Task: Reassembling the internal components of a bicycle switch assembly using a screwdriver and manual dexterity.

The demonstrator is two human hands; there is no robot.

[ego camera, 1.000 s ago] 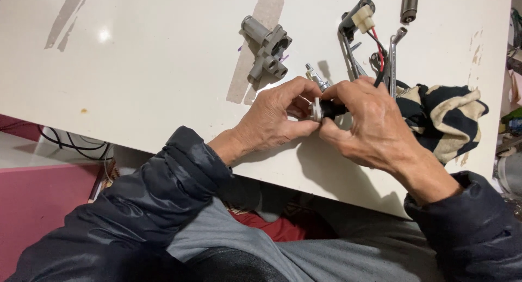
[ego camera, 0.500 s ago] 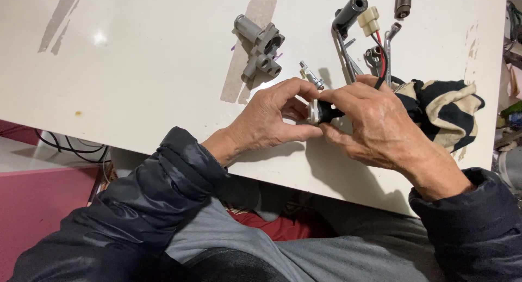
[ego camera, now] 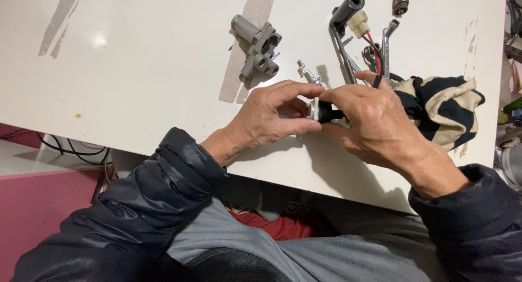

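Just right of the frame's centre, a small black cylindrical part with a pale metal collar [ego camera: 319,111] lies with its long axis left–right above the white bench [ego camera: 136,81]. The left hand [ego camera: 269,119] pinches the collar end and the right hand [ego camera: 375,124] closes its grip on the black end — both equally near.

Small repair wkshop: metal parts [ego camera: 260,48], wrenches [ego camera: 387,42], rag [ego camera: 443,110] on scuffed white table [ego camera: 136,70].

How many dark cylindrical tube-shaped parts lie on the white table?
2: a black cylindrical tube at the top, left of the white connector, and a dark metal cylinder at the top edge. Others may be hidden.
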